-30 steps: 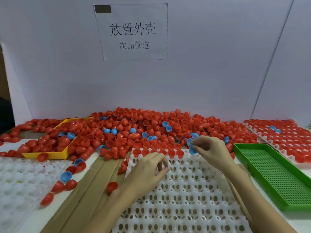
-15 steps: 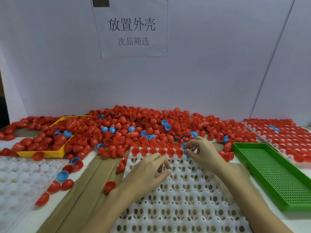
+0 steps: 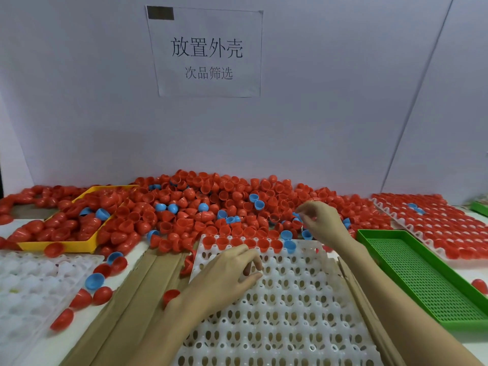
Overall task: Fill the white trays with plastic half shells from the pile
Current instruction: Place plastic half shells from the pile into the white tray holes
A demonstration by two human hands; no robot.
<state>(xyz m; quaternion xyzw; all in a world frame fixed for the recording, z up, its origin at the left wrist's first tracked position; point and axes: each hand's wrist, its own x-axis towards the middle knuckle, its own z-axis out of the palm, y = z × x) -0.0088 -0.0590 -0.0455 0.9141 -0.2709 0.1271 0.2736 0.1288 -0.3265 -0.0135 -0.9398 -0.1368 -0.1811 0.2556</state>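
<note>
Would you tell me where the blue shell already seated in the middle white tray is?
The blue shell sits in the white tray's far row, right of the red shells, below the right hand.

My left hand (image 3: pixel 224 278) and right hand (image 3: pixel 320 223) are bare: no gloves, rings or other jewellery visible. Both forearms are uncovered along the full length in view, with no sleeve, cuff, watch or wristband. Fingernails are short and unpainted.

So I'm facing a plain pale wall (image 3: pixel 317 114) with a paper sign (image 3: pixel 207 52) taped up, a second panel (image 3: pixel 462 101) angling in on the right, and even, flat light everywhere.
</note>
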